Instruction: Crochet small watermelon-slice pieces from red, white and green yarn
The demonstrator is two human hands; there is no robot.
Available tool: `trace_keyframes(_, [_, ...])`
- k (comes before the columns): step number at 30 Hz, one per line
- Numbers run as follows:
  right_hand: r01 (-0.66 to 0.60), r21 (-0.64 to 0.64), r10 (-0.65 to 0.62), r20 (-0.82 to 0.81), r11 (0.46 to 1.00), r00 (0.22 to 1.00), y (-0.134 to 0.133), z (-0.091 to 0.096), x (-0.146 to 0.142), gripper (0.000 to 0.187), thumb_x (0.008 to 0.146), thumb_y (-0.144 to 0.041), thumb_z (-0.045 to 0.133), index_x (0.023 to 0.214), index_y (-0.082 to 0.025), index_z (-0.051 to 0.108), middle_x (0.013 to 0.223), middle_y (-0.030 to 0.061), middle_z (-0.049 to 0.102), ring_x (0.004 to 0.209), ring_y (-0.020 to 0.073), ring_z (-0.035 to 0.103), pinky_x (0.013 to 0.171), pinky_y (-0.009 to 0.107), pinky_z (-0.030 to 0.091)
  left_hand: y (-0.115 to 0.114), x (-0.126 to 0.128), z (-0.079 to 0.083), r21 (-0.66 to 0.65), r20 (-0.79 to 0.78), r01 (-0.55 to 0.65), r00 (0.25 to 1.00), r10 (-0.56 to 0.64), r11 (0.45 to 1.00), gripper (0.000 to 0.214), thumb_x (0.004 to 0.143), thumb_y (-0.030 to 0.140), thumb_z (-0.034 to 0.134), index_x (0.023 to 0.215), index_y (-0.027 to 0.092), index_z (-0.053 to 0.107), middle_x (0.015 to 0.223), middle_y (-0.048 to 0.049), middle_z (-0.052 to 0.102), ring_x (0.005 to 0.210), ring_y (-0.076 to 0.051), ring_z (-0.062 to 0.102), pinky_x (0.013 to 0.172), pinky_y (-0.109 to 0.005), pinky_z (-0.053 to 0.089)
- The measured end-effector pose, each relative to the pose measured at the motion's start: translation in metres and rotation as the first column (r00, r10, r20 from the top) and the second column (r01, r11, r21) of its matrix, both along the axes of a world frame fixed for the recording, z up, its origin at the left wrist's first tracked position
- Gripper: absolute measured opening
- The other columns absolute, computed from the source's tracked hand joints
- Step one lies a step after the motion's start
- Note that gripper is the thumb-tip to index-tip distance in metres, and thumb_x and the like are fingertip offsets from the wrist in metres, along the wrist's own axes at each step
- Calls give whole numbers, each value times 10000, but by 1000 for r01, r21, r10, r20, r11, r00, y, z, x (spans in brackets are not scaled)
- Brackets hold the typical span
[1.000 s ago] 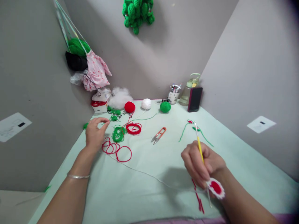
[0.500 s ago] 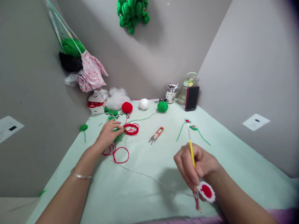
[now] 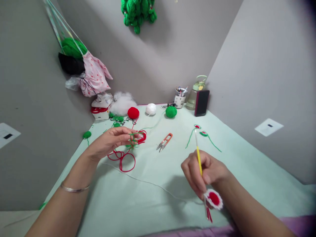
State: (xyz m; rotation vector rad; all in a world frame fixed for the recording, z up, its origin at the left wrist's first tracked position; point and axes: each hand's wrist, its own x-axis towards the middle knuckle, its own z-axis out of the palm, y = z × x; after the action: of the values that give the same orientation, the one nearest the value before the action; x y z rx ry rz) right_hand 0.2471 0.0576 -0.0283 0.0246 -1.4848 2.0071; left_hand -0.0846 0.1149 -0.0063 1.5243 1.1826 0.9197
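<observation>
Green yarn [image 3: 132, 141] is pinched in the fingers of my left hand [image 3: 115, 140], raised over the left of the table. Behind those fingers lies a coil of red yarn [image 3: 142, 136]; loose red yarn loops [image 3: 127, 163] lie just below. My right hand [image 3: 206, 169] is closed on a crochet hook with a yellow handle [image 3: 198, 161]. Under the same hand hangs a small crocheted piece [image 3: 213, 199], red in the middle with a white edge. White yarn [image 3: 148, 182] trails from near it across the table to the left.
Orange-handled thread snips [image 3: 165, 142] lie mid-table. Red [image 3: 133, 113], white [image 3: 150, 109] and green yarn balls [image 3: 171, 112] sit at the back, near fluffy white stuffing [image 3: 122, 102]. A pen cup [image 3: 180, 98], bottle [image 3: 192, 98] and phone [image 3: 201, 103] stand back right. Two small crocheted pieces [image 3: 203, 133] lie at right.
My left hand has lifted off the table area and come slightly right, with green yarn now strung between its fingers. My right hand keeps its hold, and the view has shifted a little.
</observation>
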Motion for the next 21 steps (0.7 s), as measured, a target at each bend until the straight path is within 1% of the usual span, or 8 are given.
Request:
trace_keyframes(3, [-7, 10, 7, -1, 1000, 1000, 1, -1, 0, 298, 968, -329, 759, 793, -94, 818, 667, 58, 675, 507, 93, 595, 525, 171, 495, 6, 6, -1, 59, -72, -44, 996, 48, 997, 382, 737, 599, 841, 874, 243, 851, 1083, -103, 851, 1107, -375, 750, 1030, -519, 551])
trace_keyframes(6, [-1, -11, 0, -24, 1000, 1000, 0, -1, 0, 276, 964, -317, 758, 816, -94, 826, 663, 57, 675, 500, 94, 595, 516, 175, 493, 13, 2, -9, 168, -155, -156, 971, 182, 973, 414, 786, 562, 818, 1060, 252, 831, 1261, -105, 811, 1255, -384, 679, 1140, -539, 458])
trace_keyframes(7, [3, -17, -4, -26, 1000, 1000, 0, -1, 0, 270, 961, -313, 761, 818, -94, 828, 664, 58, 678, 499, 94, 598, 514, 174, 493, 14, 0, -12, 213, -174, -189, 958, 228, 959, 408, 804, 552, 800, 1078, 251, 815, 1322, -110, 782, 1289, -385, 654, 1168, -550, 424])
trace_keyframes(9, [6, -22, -7, -17, 1000, 1000, -1, -1, 0, 269, 952, -315, 772, 808, -95, 829, 663, 62, 683, 497, 96, 608, 506, 173, 493, 15, -4, -16, 294, -214, -216, 934, 285, 931, 312, 825, 517, 774, 978, 245, 793, 1336, -117, 760, 1333, -385, 613, 1215, -557, 357])
trace_keyframes(12, [10, -28, -10, 12, 1000, 1000, -1, 0, 0, 294, 935, -348, 790, 773, -104, 822, 655, 64, 687, 488, 102, 618, 490, 175, 494, 11, -7, -22, 340, -299, -115, 928, 224, 933, 215, 830, 473, 773, 800, 261, 764, 1262, -100, 779, 1373, -376, 588, 1232, -532, 348])
trace_keyframes(16, [16, -16, -16, 20, 1000, 1000, 1, 0, -1, 309, 927, -364, 799, 757, -106, 817, 647, 65, 689, 486, 100, 608, 478, 170, 487, 4, 2, -36, 340, -443, 124, 896, 43, 932, 158, 861, 425, 781, 798, 282, 807, 1268, -91, 778, 1409, -383, 560, 1212, -552, 394])
trace_keyframes(18, [16, -11, -16, 20, 1000, 1000, 2, 0, -1, 310, 935, -361, 795, 764, -103, 820, 648, 65, 689, 493, 98, 604, 480, 167, 483, 1, 11, -47, 348, -508, 231, 861, -24, 909, 145, 914, 395, 771, 886, 258, 809, 1301, -96, 762, 1396, -364, 570, 1206, -578, 405])
trace_keyframes(21, [12, -9, -12, 9, 1000, 1000, 2, -1, -1, 302, 949, -348, 782, 787, -97, 827, 660, 68, 691, 512, 102, 623, 488, 167, 487, 2, 25, -60, 364, -571, 313, 819, -56, 877, 249, 1012, 374, 710, 1210, 229, 748, 1400, -114, 700, 1265, -307, 660, 1089, -559, 534])
